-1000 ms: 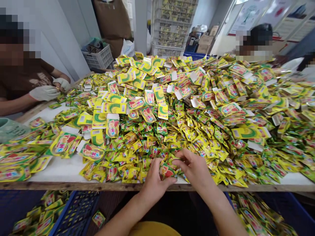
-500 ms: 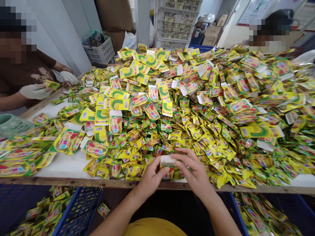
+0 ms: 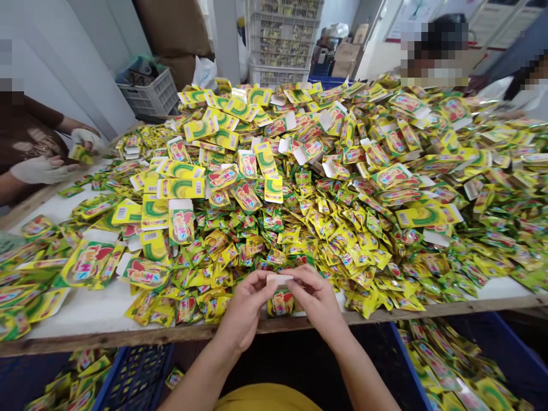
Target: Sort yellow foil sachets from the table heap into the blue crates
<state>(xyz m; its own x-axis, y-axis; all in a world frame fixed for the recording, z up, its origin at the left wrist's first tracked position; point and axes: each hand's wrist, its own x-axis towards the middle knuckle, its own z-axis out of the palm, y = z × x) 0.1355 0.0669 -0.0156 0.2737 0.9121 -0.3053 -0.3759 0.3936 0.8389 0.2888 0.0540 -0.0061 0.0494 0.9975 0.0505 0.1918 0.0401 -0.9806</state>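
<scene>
Between both hands, at the table's front edge, I hold a small printed carton (image 3: 280, 302), yellow and green with a white end flap toward the top. My left hand (image 3: 246, 305) pinches its left side, thumb near the flap. On the flap's right side are the thumb and fingers of my right hand (image 3: 314, 299). Whether anything is inside the carton cannot be seen. Just beyond my hands lies a heap of small shiny yellow and green sachets (image 3: 342, 245). Flat and part-open cartons (image 3: 182, 222) lie on the heap, mostly behind and to the left.
Blue crates (image 3: 406, 365) with filled cartons stand below the table edge (image 3: 85, 342) on both sides. A co-worker's gloved hands (image 3: 43, 170) hold a packet at the left. Another person is behind the heap. Stacked white crates (image 3: 285, 40) stand at the back.
My fingers have closed in on the carton's white flap, and the right hand has moved nearer to the left. The carton's printed front now shows more. The view has shifted right.
</scene>
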